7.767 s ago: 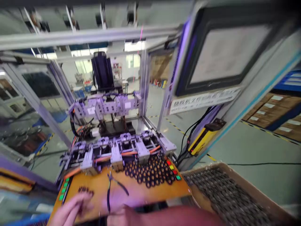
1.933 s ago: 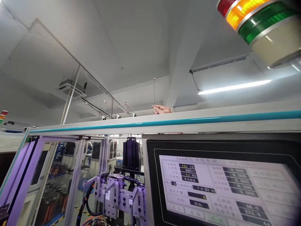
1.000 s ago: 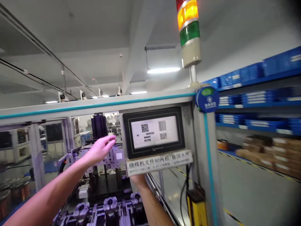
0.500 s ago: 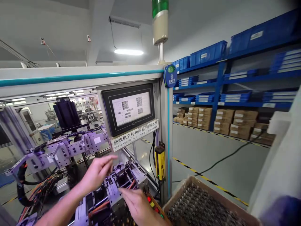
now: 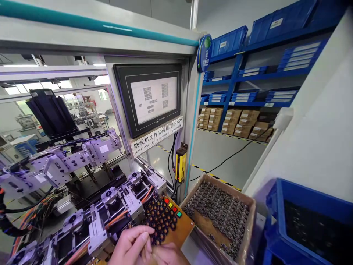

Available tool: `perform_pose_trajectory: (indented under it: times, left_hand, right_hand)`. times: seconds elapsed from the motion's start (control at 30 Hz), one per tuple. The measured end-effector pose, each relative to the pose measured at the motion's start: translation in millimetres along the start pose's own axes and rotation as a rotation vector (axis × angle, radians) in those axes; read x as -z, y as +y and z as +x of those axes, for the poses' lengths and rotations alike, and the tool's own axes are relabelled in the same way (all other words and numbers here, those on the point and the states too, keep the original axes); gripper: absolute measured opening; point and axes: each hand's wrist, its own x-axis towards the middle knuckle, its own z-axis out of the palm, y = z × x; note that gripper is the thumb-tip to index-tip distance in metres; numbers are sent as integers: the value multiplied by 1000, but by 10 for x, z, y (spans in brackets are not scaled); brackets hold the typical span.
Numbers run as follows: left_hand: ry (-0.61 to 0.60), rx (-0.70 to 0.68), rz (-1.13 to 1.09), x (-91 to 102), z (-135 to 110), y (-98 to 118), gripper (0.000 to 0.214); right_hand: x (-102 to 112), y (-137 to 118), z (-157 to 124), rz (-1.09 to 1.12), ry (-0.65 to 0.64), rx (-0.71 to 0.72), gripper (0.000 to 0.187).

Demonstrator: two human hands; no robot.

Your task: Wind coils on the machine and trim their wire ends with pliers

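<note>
At the bottom of the head view, my left hand (image 5: 134, 246) is closed, its thumb and fingers drawn together. My right hand (image 5: 168, 254) touches it, fingers curled against the left fingertips and partly cut off by the lower edge. Anything held between them is hidden. Just beyond lie several black ring-shaped parts with copper-coloured insides (image 5: 161, 219), spread on an orange-brown panel (image 5: 185, 229). Red, yellow and green buttons (image 5: 173, 207) line this panel's far edge. Left of my hands is a machine with metal clamping stations (image 5: 109, 197).
A touchscreen (image 5: 154, 99) hangs on the frame above a yellow sensor unit (image 5: 181, 165). To the right stands a cardboard box (image 5: 252, 221) of small metal parts, then a blue bin (image 5: 275, 235) with dark contents. Blue shelving (image 5: 230, 88) is behind.
Both hands have come down and back from above the clamping stations and now meet over the near edge of the panel. The view has tilted downward, bringing the ring parts and blue bin into sight.
</note>
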Motion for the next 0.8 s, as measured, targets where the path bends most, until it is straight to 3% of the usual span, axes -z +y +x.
perform_pose_trajectory:
  times: [0.07,0.17,0.37,0.53,0.6,0.8]
  left_hand:
    - [76,14,-51,79,76,53,42]
    - [301,-46,-124,168,160,113,38]
    - [206,50,-262,46,193,16,33]
    - [497,-53,-397,369,401,20,34]
    - [553,-71,-386,446,476,0,38]
    - [315,-49,-76,178,571,-102,28]
  right_hand:
    - [64,-70,7,9,-13,-24,41]
    - [161,-141,-53,8,-11,-109,38]
    - [254,-163,-39,1,-72,-169,34]
    - [373,-94,144,-29,-61,-123,34]
    - [449,-59,290,-45,-59,-95,34]
    - [549,28,951,-98,-107,-34,32]
